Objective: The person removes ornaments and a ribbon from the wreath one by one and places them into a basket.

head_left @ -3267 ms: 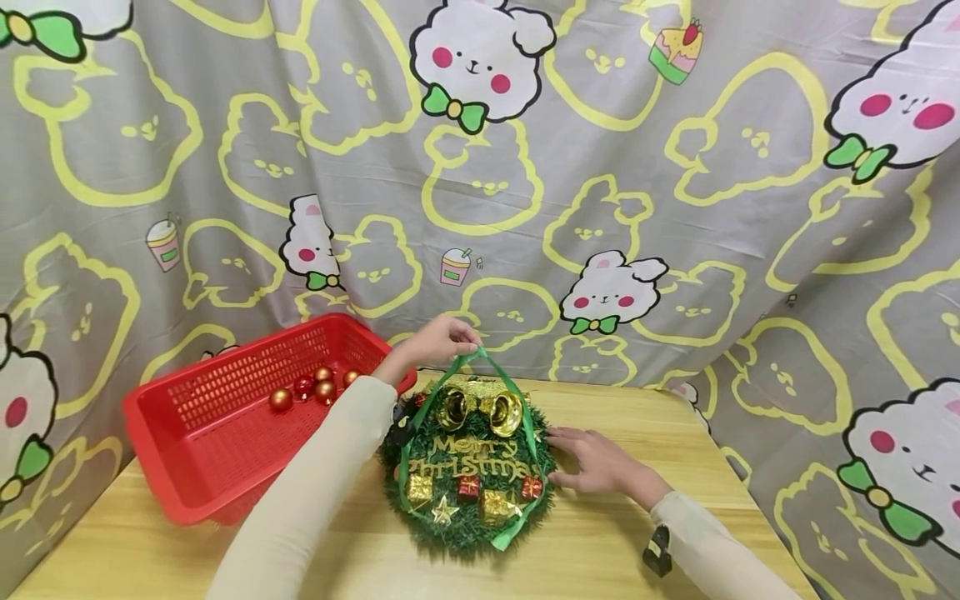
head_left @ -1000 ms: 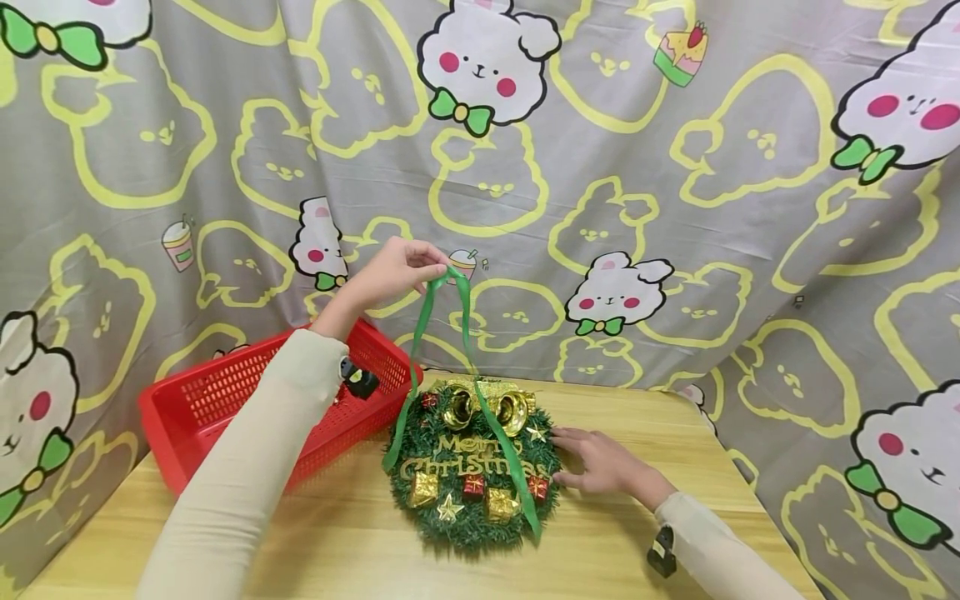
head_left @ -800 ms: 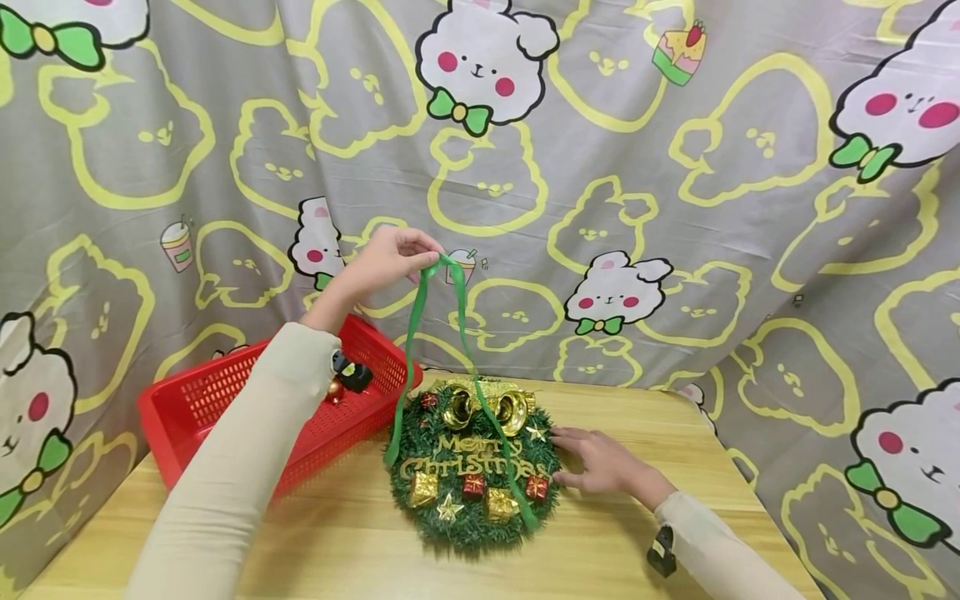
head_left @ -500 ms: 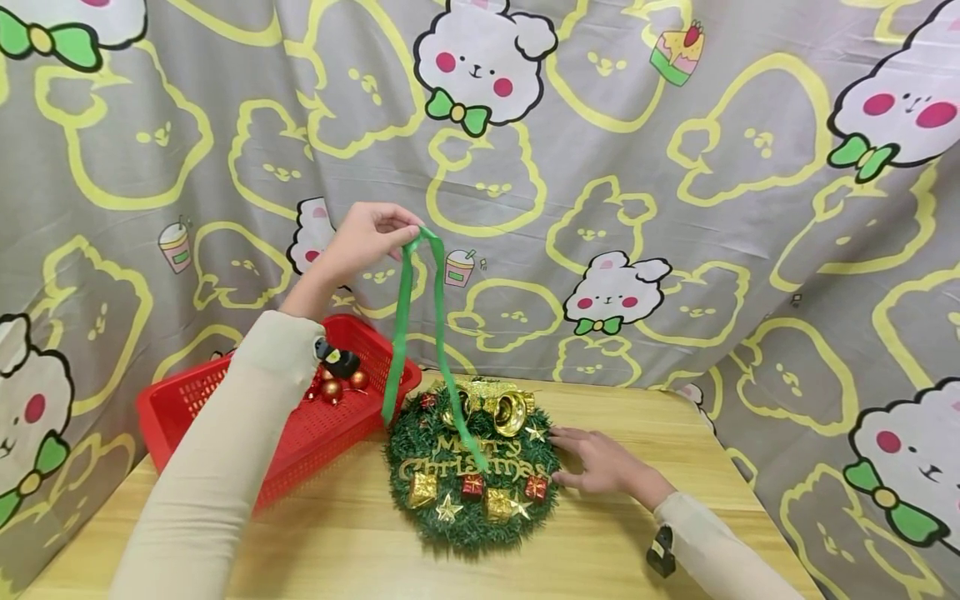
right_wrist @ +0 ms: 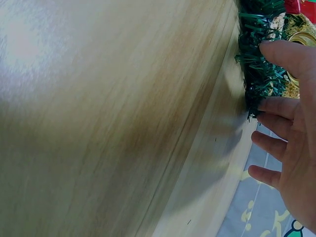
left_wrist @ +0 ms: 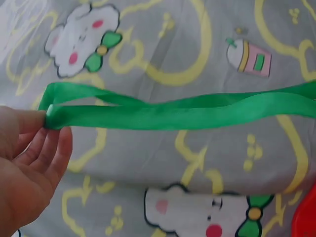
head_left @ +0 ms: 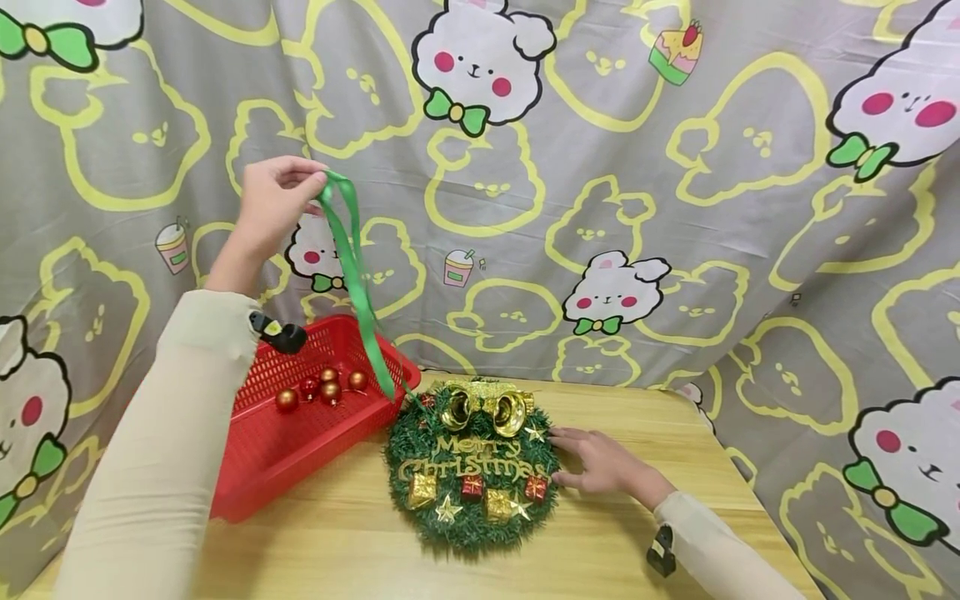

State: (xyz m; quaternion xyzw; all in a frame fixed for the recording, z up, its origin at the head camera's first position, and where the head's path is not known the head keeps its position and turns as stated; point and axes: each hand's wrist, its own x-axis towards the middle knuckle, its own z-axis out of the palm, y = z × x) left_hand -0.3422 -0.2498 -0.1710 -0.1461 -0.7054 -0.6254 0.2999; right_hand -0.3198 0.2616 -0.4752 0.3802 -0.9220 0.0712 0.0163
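Note:
High above the red basket, my left hand (head_left: 277,200) pinches a green ribbon (head_left: 360,300) between thumb and fingertips. The ribbon hangs doubled, its lower end beside the basket's right rim; the left wrist view shows both strands of the ribbon (left_wrist: 173,116) running from the pinch. A round green Christmas wreath (head_left: 472,529) lies flat on the table, bearing gold bells (head_left: 510,414), "Merry Christmas" lettering, small gift boxes and stars. My right hand (head_left: 600,462) rests at the wreath's right edge with fingers extended. In the right wrist view, thumb and index fingertip of that hand (right_wrist: 296,133) touch the tinsel.
A red plastic basket (head_left: 315,450) stands on the left of the wooden table (head_left: 637,542), partly covered by my left sleeve. Several gold and red baubles (head_left: 330,392) lie inside it. A patterned curtain (head_left: 495,225) hangs behind the table.
My left hand has lifted the green ribbon up off the wreath and carried it left, over the basket. The baubles have come back into view. The right hand has stayed at the wreath.

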